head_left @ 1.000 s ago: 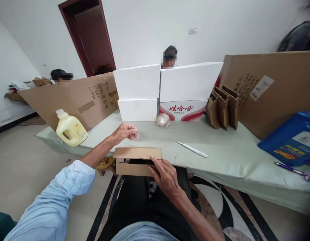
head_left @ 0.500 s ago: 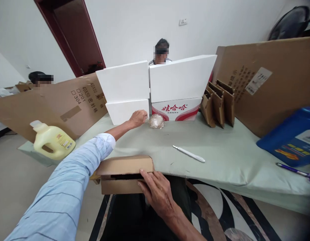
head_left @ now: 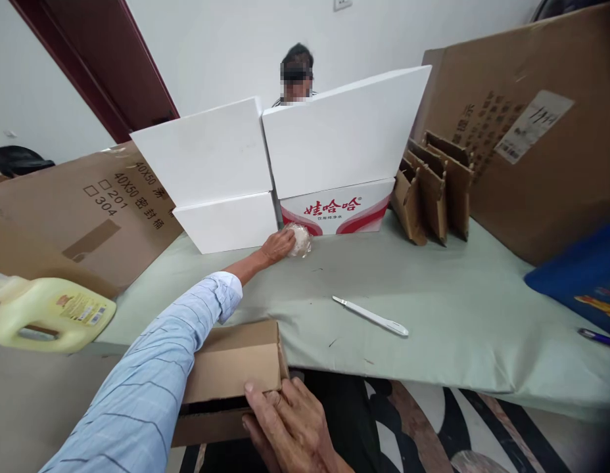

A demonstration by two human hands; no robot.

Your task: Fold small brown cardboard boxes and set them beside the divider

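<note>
My left hand (head_left: 279, 246) reaches forward, its fingers closed at the left side of a round roll of clear tape (head_left: 300, 240) that stands before the white boxes. Whether the fingers grip the roll's edge is hard to see, but they touch it. Near the table's front edge, my right hand (head_left: 295, 420) grips the right end of a small brown cardboard box (head_left: 236, 361), thumb and fingers on its flap and side. A dark gap shows between the box's flaps. On the green cloth to the right lies a white craft knife (head_left: 371, 316).
White boxes (head_left: 344, 135) are stacked at the back. Folded cardboard pieces (head_left: 433, 190) stand beside them. Big cardboard sheets (head_left: 541, 151) flank both sides. A yellow jug (head_left: 58, 315) is at left, a blue container (head_left: 581, 276) and purple pen (head_left: 601, 338) at right. A person sits beyond the boxes.
My left hand has come down from the white box's front to the side of the tape roll. The brown box is tilted more, its flap turned upward. The view has shifted closer.
</note>
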